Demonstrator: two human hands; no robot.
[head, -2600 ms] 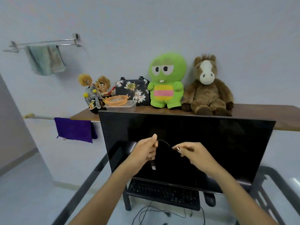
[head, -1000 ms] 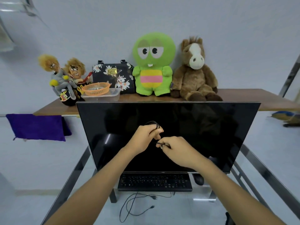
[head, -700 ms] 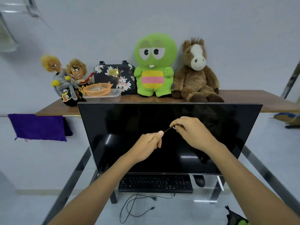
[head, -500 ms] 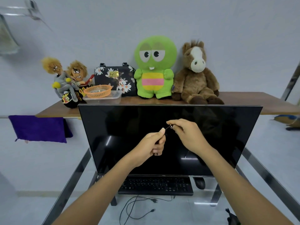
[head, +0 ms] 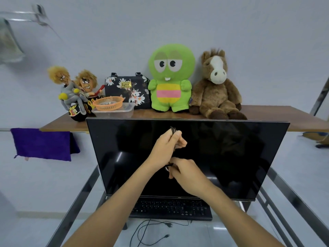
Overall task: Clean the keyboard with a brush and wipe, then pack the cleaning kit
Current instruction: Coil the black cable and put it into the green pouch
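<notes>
Above the glass desk and in front of the dark monitor, both hands work a thin black cable. The left hand is raised, fingers curled round a small bundle of cable loops that pokes out above its thumb. The right hand sits lower, just beside the left wrist, pinching what looks like the cable's free end; a small metallic tip shows at its fingertips, though it is too small to name. The black keyboard lies below on the desk, under the monitor's lower edge, untouched by either hand. No brush or wipe can be made out anywhere in view.

Judging the risks: the coil is small and springy, so a slack pinch could let the loops burst open and drop toward the keyboard. A sharp tug by the right hand could pull the loops out of the left hand's grip. Both hands are near the screen, so a wide swing might knock it. More cable trails loose below the desk and could snag
</notes>
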